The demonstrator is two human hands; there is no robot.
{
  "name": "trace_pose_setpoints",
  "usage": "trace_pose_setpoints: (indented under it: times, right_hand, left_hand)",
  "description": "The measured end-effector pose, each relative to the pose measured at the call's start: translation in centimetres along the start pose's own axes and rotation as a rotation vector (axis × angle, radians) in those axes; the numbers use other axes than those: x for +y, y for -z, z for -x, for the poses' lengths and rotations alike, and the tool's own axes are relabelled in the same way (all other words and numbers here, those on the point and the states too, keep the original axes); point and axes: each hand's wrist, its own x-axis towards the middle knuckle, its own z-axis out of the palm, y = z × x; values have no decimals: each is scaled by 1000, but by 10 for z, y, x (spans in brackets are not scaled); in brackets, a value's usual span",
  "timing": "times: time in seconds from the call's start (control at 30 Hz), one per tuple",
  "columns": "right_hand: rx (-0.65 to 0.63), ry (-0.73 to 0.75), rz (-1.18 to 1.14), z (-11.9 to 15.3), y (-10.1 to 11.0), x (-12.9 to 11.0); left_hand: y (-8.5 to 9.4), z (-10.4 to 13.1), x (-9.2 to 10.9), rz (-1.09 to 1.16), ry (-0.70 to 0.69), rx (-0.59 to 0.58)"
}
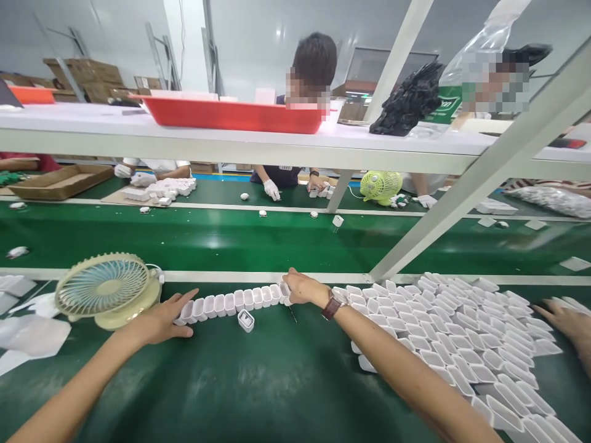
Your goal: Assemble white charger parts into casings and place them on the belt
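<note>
Nearest the camera, the bottom of the frame is filled by a smooth dark-green work surface (258, 381), crossed by two bare forearms. In the centre of the frame, a slightly bent row of small white open-topped plastic cups (239, 300) is held side by side between the hands. Its left end is touched by the left hand (168, 317), whose fingers and thumb are spread wide. At its right end, the fingers of the right hand (301, 288) are curled about the last, tilted cup; whether that cup is gripped or only pushed cannot be told.

The row is steadied mainly by pressure from its ends, so it could be buckled in the middle if the hands were pressed together unevenly, or broken apart if either were eased. A loose white plastic casing with a grey-edged inside (246, 320), just in front of the row, could be knocked, as could the thin dark rod (293, 314) below the right hand. In the right of the frame, the dense spread of white plastic cups (438, 326) is overlapped by the right forearm (392, 354); cups there could be toppled by a low sweep. A pale-yellow round plastic fan (111, 289), middle left, could be bumped by the left hand.
</note>
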Motion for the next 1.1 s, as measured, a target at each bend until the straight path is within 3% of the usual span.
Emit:
trace_pose_setpoints:
  times: [0.1,0.2,0.33,0.43,0.57,0.9,1.0,1.1]
  right_hand:
    - [-4,7,-7,4,1,5]
    - [8,13,-19,7,1,7]
    - [38,23,-36,8,-4,10]
    - [74,38,-46,9,-9,12]
    - [115,71,-58,11,-12,13]
    - [200,86,-76,24,-10,7]
    - [239,72,-83,35,-3,12]
    - [304,30,-91,60,2,17]
  left_hand:
    - [17,-7,15,-94,13,104]
    - [27,-19,45,-53,-156,237]
    - [22,-39,87,-47,-298,114]
    - [13,-50,103,-70,-311,-18]
    - [3,-56,109,-151,-304,-49]
    - [-26,-73,99,-142,-327,82]
    - [-21,-74,99,-31,-330,145]
    - [-5,-75,111,70,-362,193]
